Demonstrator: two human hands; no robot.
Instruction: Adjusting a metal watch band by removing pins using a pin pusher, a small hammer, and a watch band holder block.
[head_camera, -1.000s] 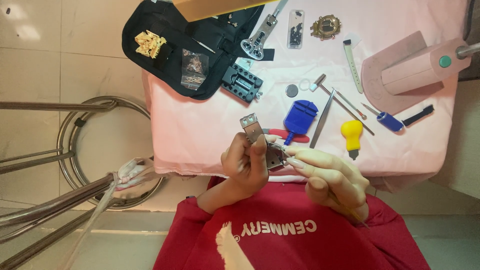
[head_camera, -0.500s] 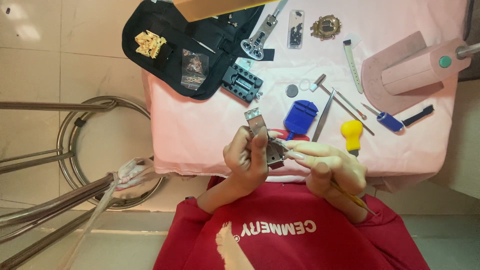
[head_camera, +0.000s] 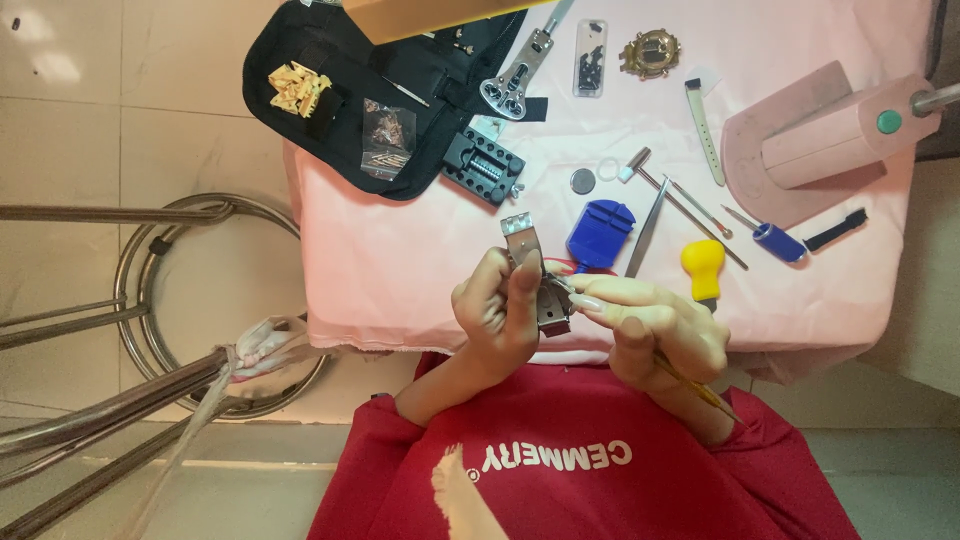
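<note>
A metal watch band (head_camera: 540, 280) is held upright above the near edge of the pink-covered tabletop (head_camera: 400, 270), pinched in the left hand (head_camera: 497, 312), whose fingers (head_camera: 524, 277) are closed around its middle; its folded clasp end stands clear above the fingertips, while the lower end is kept between the two hands. The right hand (head_camera: 655, 330) is set just beside it, its fingers (head_camera: 590, 300) curled tightly on a thin pointed tool (head_camera: 700, 392), whose tip is brought against the band's lower part and whose shaft trails back past the wrist. Just beyond the hands, a blue link remover (head_camera: 598, 232), tweezers (head_camera: 648, 228) and a yellow-handled tool (head_camera: 703, 265) are laid on the cloth, and a black tool pouch (head_camera: 350, 90) is spread at the far left corner.
</note>
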